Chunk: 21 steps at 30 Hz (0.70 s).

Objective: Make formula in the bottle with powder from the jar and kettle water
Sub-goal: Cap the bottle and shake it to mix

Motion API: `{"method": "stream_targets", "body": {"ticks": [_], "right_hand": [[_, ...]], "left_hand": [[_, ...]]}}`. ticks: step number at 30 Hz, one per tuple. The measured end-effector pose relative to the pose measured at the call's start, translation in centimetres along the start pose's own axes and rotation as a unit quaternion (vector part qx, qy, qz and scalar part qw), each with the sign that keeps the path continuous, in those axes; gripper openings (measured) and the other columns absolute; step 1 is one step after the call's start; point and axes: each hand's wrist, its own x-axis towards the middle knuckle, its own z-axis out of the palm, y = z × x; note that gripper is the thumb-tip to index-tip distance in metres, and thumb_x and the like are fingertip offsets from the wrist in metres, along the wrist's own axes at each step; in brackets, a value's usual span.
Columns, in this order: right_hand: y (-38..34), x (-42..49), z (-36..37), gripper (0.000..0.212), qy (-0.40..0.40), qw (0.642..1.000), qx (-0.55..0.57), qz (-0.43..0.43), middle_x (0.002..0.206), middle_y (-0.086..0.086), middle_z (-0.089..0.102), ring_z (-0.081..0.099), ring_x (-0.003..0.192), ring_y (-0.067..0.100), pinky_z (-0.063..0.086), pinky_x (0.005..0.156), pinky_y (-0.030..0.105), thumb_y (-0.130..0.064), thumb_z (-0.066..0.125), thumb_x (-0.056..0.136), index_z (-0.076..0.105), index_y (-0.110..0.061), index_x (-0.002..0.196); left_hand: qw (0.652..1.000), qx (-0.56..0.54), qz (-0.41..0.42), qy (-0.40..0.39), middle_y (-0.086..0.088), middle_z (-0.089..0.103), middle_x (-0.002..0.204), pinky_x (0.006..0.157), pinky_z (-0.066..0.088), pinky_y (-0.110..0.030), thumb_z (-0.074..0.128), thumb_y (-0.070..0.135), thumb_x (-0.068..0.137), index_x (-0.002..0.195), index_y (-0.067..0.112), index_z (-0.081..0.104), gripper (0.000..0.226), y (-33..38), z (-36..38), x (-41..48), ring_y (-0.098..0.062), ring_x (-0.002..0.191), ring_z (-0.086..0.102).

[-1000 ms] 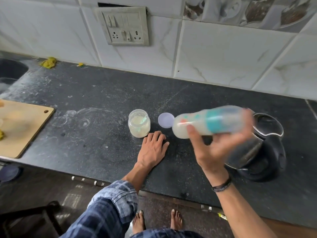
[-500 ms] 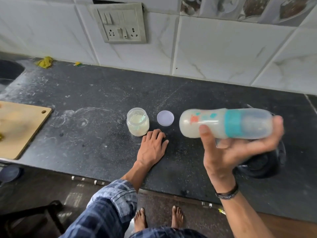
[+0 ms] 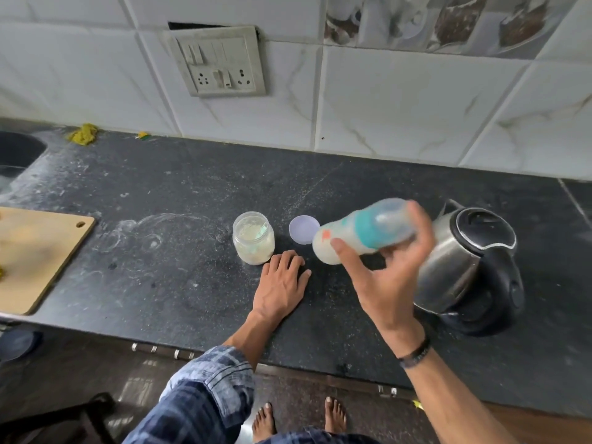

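My right hand (image 3: 384, 274) grips a baby bottle (image 3: 362, 232) with a teal collar and clear cap, held nearly sideways above the dark counter (image 3: 160, 267), base to the left; milky liquid fills its lower part and the bottle is motion-blurred. My left hand (image 3: 280, 283) lies flat on the counter, fingers apart, just in front of the open powder jar (image 3: 253, 237), which holds pale powder and a scoop. The jar's pale purple lid (image 3: 302, 228) lies flat between jar and bottle. The steel kettle (image 3: 464, 267) stands at the right, lid down, partly behind my right hand.
A wooden cutting board (image 3: 35, 254) lies at the left counter edge, with a sink (image 3: 16, 155) behind it. A wall socket panel (image 3: 221, 64) sits on the tiled backsplash. Yellow scraps (image 3: 82, 133) rest by the wall. My bare feet (image 3: 298, 418) show below the counter edge.
The bottle in my right hand has swung back and forth: level and further right half a second ago, now tilted with its base down-left again. My left hand has stayed put.
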Motion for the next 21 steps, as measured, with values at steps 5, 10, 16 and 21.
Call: {"method": "stream_targets", "body": {"ticks": [5, 10, 16, 21], "right_hand": [[0.6, 1.0, -0.7, 0.088, 0.07, 0.985, -0.029, -0.152, 0.154, -0.013, 0.034, 0.045, 0.139, 0.004, 0.05, 0.111, 0.028, -0.034, 0.085, 0.088, 0.027, -0.015, 0.151], [0.4, 0.7, -0.1, 0.096, -0.047, 0.999, -0.01, 0.007, 0.142, -0.033, 0.047, 0.064, 0.122, 0.013, 0.063, 0.091, 0.048, -0.025, 0.093, 0.08, 0.03, -0.043, 0.15], [0.5, -0.1, 0.5, 0.091, -0.036, 0.999, -0.026, 0.03, 0.143, -0.01, 0.051, 0.066, 0.119, 0.021, 0.063, 0.091, 0.049, -0.027, 0.092, 0.081, 0.033, -0.043, 0.149], [-0.5, 1.3, -0.7, 0.097, 0.037, 0.996, 0.013, -0.084, 0.146, -0.024, 0.045, 0.059, 0.126, 0.011, 0.059, 0.097, 0.033, -0.018, 0.091, 0.079, 0.028, -0.031, 0.151]], "left_hand": [[1.0, -0.001, -0.003, 0.01, 0.001, 0.055, 0.123, 0.088, 0.045, -0.04, 0.051, 0.044, 0.104, 0.118, 0.02, 0.056, 0.028, 0.1, -0.1, 0.0, -0.023, 0.103, 0.05], [1.0, 0.001, 0.004, 0.029, -0.003, 0.058, 0.12, 0.087, 0.047, -0.043, 0.056, 0.041, 0.101, 0.124, 0.017, 0.057, 0.033, 0.2, -0.1, -0.1, -0.026, 0.1, 0.051], [0.999, 0.011, 0.006, 0.034, -0.003, 0.058, 0.117, 0.085, 0.049, -0.044, 0.05, 0.043, 0.101, 0.12, 0.017, 0.057, 0.033, 0.3, -0.2, -0.1, -0.027, 0.098, 0.052], [1.0, 0.002, 0.0, 0.016, 0.0, 0.055, 0.122, 0.088, 0.046, -0.042, 0.05, 0.044, 0.103, 0.118, 0.02, 0.055, 0.029, 0.2, -0.1, 0.0, -0.025, 0.101, 0.051]]}}
